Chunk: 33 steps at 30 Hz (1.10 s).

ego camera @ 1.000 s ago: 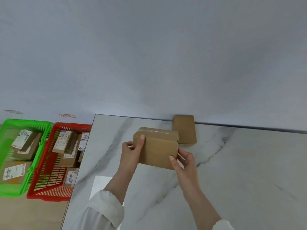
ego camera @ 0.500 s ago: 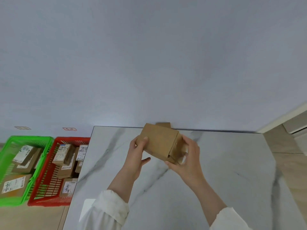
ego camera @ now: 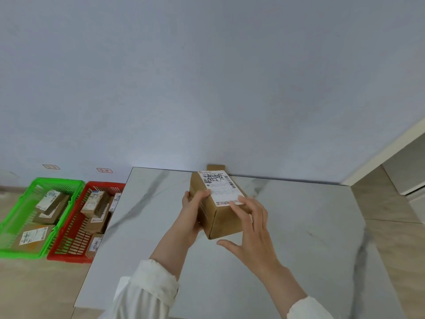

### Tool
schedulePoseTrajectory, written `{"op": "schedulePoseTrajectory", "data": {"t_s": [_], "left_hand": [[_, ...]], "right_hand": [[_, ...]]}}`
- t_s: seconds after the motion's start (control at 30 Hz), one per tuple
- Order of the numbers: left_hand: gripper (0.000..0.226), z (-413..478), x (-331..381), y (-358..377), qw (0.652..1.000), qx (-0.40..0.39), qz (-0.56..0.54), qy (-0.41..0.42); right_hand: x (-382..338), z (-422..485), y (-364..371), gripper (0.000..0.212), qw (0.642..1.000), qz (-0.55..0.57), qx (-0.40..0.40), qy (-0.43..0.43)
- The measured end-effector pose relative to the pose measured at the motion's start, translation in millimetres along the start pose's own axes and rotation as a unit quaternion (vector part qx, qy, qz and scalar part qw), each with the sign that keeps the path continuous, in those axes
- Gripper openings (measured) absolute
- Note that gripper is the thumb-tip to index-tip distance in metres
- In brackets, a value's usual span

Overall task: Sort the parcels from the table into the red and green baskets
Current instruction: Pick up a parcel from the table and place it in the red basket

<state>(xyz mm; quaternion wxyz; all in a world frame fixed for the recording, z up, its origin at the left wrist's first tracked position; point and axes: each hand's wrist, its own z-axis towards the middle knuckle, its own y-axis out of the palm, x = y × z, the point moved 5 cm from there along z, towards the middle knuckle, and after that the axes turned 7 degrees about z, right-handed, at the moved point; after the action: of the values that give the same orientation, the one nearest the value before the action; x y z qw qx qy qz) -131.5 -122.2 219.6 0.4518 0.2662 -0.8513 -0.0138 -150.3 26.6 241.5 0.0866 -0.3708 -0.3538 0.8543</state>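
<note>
Two hands are steadying the parcel above the table, its long axis pointing away. The left hand is curling its fingers round the left side; the right hand is resting spread fingers on top. The red basket and green basket are lying left of the fingers, nearer the left hand.

Back parcel mostly behind front parcel

Left sleeve white, loose, cuff gathered; right sleeve same white fabric
</note>
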Motion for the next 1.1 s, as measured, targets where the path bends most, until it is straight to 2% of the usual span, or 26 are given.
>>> {"op": "schedulePoseTrajectory", "data": {"t_s": [0.07,0.1,0.17,0.23,0.3,0.37,0.47,0.57,0.67,0.87,1.1], "left_hand": [[0.092,-6.1,2.7,-4.7,0.999,-0.016,0.028,0.024],[0.097,-8.1,4.4,-6.2,0.998,-0.032,0.036,0.034],[0.096,-12.4,7.7,-9.4,0.995,-0.072,0.045,0.054],[0.093,-18.2,6.4,-11.7,0.990,-0.113,0.042,0.066],[0.096,-22.1,4.1,-13.4,0.986,-0.142,0.041,0.077],[0.097,-25.6,1.3,-15.8,0.985,-0.145,0.045,0.084],[0.088,-30.6,-2.0,-18.2,0.985,-0.125,0.071,0.097],[0.069,-39.1,-5.6,-15.0,0.984,-0.091,0.108,0.109],[0.051,-47.1,-12.6,-9.3,0.985,-0.059,0.108,0.119],[0.048,-53.1,-19.5,-2.7,0.989,-0.031,0.072,0.128],[0.048,-55.0,-17.4,4.3,0.985,-0.026,0.081,0.148]], "right_hand": [[-0.7,-4.0,-8.0,0.085,0.990,0.114,-0.008,0.082],[0.7,-4.1,-12.9,0.081,0.971,0.187,0.012,0.146],[3.1,-4.1,-17.9,0.071,0.896,0.328,0.049,0.294],[4.3,-8.7,-8.2,0.057,0.799,0.446,-0.002,0.404],[-1.1,-12.0,-0.5,0.058,0.736,0.515,-0.063,0.435],[-9.6,-14.9,4.3,0.060,0.704,0.552,-0.073,0.440],[-15.0,-16.9,6.1,0.056,0.714,0.546,-0.030,0.438],[-16.8,-19.4,6.9,0.042,0.739,0.513,0.016,0.437],[-22.0,-22.0,10.2,0.041,0.745,0.499,0.044,0.441],[-31.0,-26.1,21.6,0.049,0.742,0.496,0.061,0.446],[-32.2,-26.3,17.3,0.055,0.738,0.502,0.086,0.442]]}}
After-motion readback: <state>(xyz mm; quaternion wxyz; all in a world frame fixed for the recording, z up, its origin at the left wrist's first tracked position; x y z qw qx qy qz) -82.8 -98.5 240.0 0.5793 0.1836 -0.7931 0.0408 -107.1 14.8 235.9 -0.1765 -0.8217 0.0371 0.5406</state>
